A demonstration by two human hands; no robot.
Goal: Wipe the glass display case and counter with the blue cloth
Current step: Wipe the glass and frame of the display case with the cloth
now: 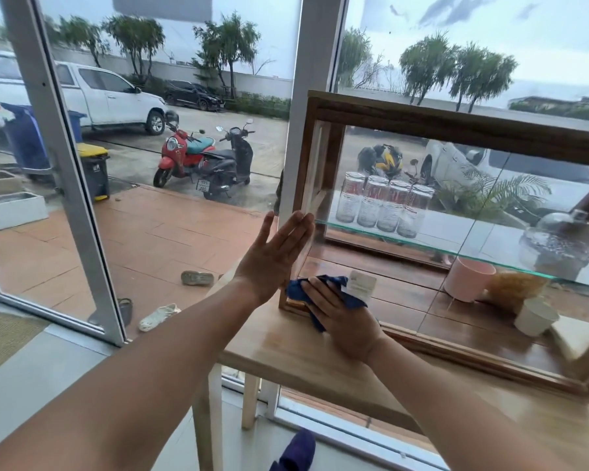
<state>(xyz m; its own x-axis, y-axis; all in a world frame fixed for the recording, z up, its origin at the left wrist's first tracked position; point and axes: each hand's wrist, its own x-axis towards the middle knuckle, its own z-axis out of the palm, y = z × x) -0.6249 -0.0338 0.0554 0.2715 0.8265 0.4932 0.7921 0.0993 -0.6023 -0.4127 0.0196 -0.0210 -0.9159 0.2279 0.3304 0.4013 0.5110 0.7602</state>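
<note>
The wood-framed glass display case (456, 127) stands on a light wooden counter (286, 351) by the window. My right hand (344, 321) presses the blue cloth (300, 287) flat against the lower left corner of the case's front glass. My left hand (276, 249) is flat, fingers straight and together, resting against the case's left side edge and holding nothing.
Inside the case, several upturned glasses (385, 205) stand on a glass shelf (422, 243). Below are a pink cup (466, 278), a white cup (534, 317) and a small white card (361, 283). A white window frame post (306, 96) rises behind the case's left end.
</note>
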